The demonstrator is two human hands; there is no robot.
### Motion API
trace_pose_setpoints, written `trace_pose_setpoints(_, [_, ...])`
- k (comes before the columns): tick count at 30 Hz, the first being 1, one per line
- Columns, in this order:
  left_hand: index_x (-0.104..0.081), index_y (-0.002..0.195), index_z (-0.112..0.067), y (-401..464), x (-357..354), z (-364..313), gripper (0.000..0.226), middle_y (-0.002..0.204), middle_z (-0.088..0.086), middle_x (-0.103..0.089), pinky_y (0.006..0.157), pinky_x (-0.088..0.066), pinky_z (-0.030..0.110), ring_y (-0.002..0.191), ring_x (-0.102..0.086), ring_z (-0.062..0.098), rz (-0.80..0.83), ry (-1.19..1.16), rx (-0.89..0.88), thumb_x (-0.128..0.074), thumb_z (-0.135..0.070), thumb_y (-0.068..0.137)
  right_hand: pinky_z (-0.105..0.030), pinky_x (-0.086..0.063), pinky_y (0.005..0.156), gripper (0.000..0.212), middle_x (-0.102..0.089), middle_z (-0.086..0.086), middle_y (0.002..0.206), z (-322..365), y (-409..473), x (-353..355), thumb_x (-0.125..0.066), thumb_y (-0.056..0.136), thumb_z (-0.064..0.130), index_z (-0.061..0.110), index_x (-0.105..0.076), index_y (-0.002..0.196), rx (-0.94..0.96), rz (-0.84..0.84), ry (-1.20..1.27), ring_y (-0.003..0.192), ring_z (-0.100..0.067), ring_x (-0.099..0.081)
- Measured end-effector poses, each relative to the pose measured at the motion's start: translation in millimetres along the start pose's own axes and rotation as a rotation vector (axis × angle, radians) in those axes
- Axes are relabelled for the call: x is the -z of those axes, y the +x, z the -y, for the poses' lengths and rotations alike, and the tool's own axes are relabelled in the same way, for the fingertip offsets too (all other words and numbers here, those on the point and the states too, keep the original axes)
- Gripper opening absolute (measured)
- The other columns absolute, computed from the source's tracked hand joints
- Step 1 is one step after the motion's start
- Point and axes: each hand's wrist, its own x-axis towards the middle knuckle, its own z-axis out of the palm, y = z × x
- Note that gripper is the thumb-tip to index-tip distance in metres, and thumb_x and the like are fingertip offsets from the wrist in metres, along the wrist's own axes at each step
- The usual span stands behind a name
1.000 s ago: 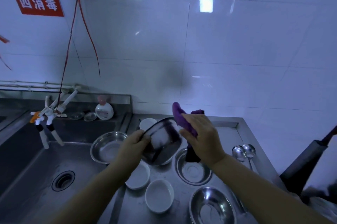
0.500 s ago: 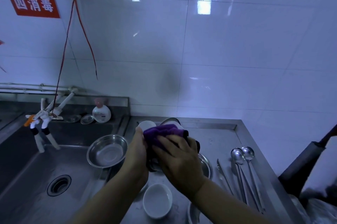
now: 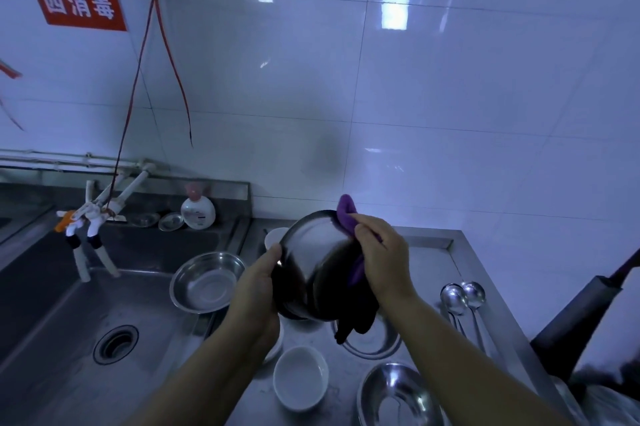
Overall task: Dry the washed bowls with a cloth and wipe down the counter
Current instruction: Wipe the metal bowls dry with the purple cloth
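My left hand [image 3: 258, 290] grips the left rim of a steel bowl [image 3: 313, 264], held tilted above the counter [image 3: 426, 245] with its outer side facing me. My right hand [image 3: 384, 259] holds a purple cloth [image 3: 346, 214] against the bowl's upper right edge; the cloth's dark end hangs below the bowl. A second steel bowl [image 3: 206, 281] sits at the sink's right edge. One white bowl [image 3: 300, 377] stands on the counter near me, and another white bowl [image 3: 272, 238] is partly hidden behind the held bowl. Two more steel bowls lie at the near right [image 3: 398, 398] and under the cloth [image 3: 377, 339].
A sink [image 3: 86, 321] with a drain [image 3: 116, 344] lies to the left, with taps [image 3: 91, 217] above it and a soap bottle [image 3: 197, 210] on its back ledge. Two ladles [image 3: 462, 297] lie on the counter's right side. A dark handle [image 3: 581, 307] leans at the far right.
The cloth covered the bowl's top half a second ago; now my right hand has drawn it to the bowl's right edge, and the bowl's outer side is turned toward me.
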Motion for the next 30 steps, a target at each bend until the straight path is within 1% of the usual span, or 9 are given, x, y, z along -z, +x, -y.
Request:
trace_pose_setpoints(4, [-0.065, 0.112, -0.005, 1.2, 5.3, -0.9, 0.039, 0.104, 0.011, -0.072, 0.082, -0.05, 0.038, 0.099, -0.067, 0.024, 0.057, -0.078, 0.012, -0.046, -0.035, 0.095, -0.012, -0.047, 0.078, 0.036, -0.069, 0.015, 0.103, -4.9, -0.8, 5.1, -0.049, 0.093, 0.006, 0.034, -0.072, 0.1, -0.17, 0.027, 0.283, 0.098, -0.003, -0.061])
trace_pose_setpoints(6, [-0.06, 0.12, -0.004, 1.5, 5.2, -3.5, 0.044, 0.116, 0.015, -0.067, 0.095, -0.045, 0.042, 0.111, -0.061, 0.028, 0.098, -0.108, 0.037, -0.04, -0.036, 0.097, -0.014, -0.043, 0.084, 0.041, -0.065, 0.015, 0.112, -2.3, -0.6, 6.2, -0.046, 0.093, 0.003, 0.033, -0.066, 0.115, -0.132, 0.049, 0.227, 0.104, -0.002, -0.058])
trace_pose_setpoints(10, [-0.053, 0.128, -0.002, 1.5, 0.3, -4.6, 0.05, 0.124, 0.02, -0.061, 0.103, -0.038, 0.045, 0.118, -0.055, 0.032, 0.174, -0.192, 0.127, -0.029, -0.036, 0.1, -0.029, -0.039, 0.093, 0.04, -0.062, 0.008, 0.121, 10.5, -2.0, 2.5, -0.047, 0.088, 0.011, 0.018, -0.061, 0.125, 0.366, 0.013, -0.279, 0.106, -0.015, -0.049])
trace_pose_setpoints(12, [-0.052, 0.129, 0.0, 1.0, -4.1, -4.0, 0.053, 0.125, 0.024, -0.059, 0.107, -0.035, 0.047, 0.119, -0.054, 0.035, 0.211, -0.227, 0.165, -0.026, -0.037, 0.101, -0.037, -0.041, 0.089, 0.04, -0.061, 0.002, 0.128, 16.7, -5.0, -1.9, -0.047, 0.088, 0.013, 0.016, -0.06, 0.126, 0.567, 0.053, -0.476, 0.107, -0.022, -0.051])
trace_pose_setpoints(15, [-0.052, 0.128, 0.0, 3.0, -5.6, -7.0, 0.054, 0.124, 0.025, -0.059, 0.103, -0.038, 0.047, 0.118, -0.054, 0.036, 0.234, -0.273, 0.187, -0.027, -0.039, 0.1, -0.042, -0.045, 0.084, 0.04, -0.06, 0.002, 0.128, 16.7, -16.0, -7.8, -0.043, 0.09, 0.017, 0.019, -0.062, 0.125, 0.713, 0.119, -0.576, 0.105, -0.024, -0.053])
trace_pose_setpoints(18, [-0.056, 0.124, 0.0, 5.5, -3.0, -13.9, 0.056, 0.117, 0.024, -0.063, 0.09, -0.044, 0.043, 0.109, -0.06, 0.032, 0.244, -0.309, 0.209, -0.026, -0.04, 0.1, -0.044, -0.046, 0.083, 0.037, -0.059, 0.0, 0.13, 3.0, -31.5, -8.5, -0.045, 0.089, 0.017, 0.022, -0.065, 0.12, 0.837, 0.164, -0.607, 0.106, -0.024, -0.05])
trace_pose_setpoints(22, [-0.056, 0.123, 0.003, 3.6, -0.7, -14.7, 0.055, 0.117, 0.024, -0.063, 0.086, -0.046, 0.04, 0.105, -0.062, 0.03, 0.245, -0.263, 0.211, -0.026, -0.037, 0.1, -0.043, -0.048, 0.083, 0.032, -0.062, -0.004, 0.125, -11.9, -39.8, 1.6, -0.047, 0.091, 0.016, 0.018, -0.069, 0.114, 0.956, 0.154, -0.609, 0.104, -0.024, -0.047])
trace_pose_setpoints(26, [-0.058, 0.121, 0.001, 1.1, -4.5, -6.8, 0.043, 0.113, 0.021, -0.067, 0.082, -0.049, 0.036, 0.105, -0.064, 0.029, 0.208, -0.165, 0.123, -0.032, -0.027, 0.1, -0.046, -0.05, 0.077, 0.039, -0.062, -0.005, 0.123, 3.1, -28.6, -1.6, -0.045, 0.085, 0.018, 0.017, -0.066, 0.118, 0.85, 0.124, -0.737, 0.1, -0.029, -0.054])
trace_pose_setpoints(30, [-0.062, 0.112, -0.003, -0.3, -11.6, -5.9, 0.033, 0.101, 0.017, -0.071, 0.067, -0.055, 0.032, 0.087, -0.07, 0.024, 0.158, -0.13, 0.088, -0.038, -0.022, 0.099, -0.044, -0.049, 0.076, 0.042, -0.059, 0.0, 0.13, 17.3, -21.8, -16.1, -0.041, 0.089, 0.03, 0.019, -0.062, 0.123, 0.835, 0.172, -0.877, 0.102, -0.029, -0.055])
